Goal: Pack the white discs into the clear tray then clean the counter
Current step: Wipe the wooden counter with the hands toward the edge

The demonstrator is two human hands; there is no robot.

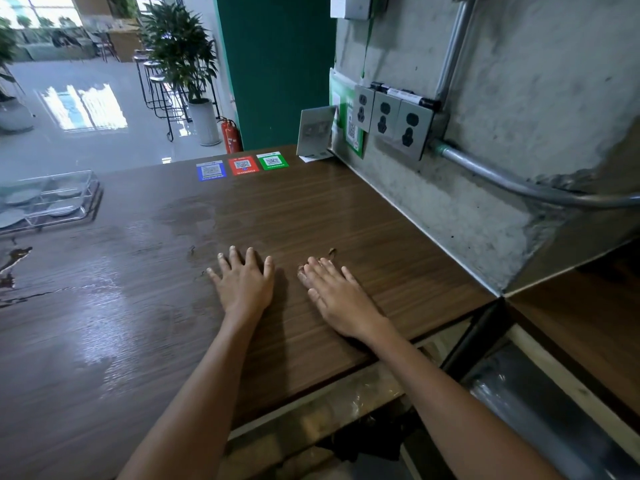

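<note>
On the worktop (311, 209) near its front edge, both hands lie flat, fingers straight, no grip on anything: left hand (244, 284) and right hand (337, 299) side by side, slightly apart. The discs (24, 197) look already packed in the tray (88, 188), far left and well apart from the hands. So it's the cleaning step, I'd guess, with wet streaks on the left, but no cloth in view, so fetching one comes next. Wall (519, 116) crowds the right; plenty of open room left and ahead.
</note>
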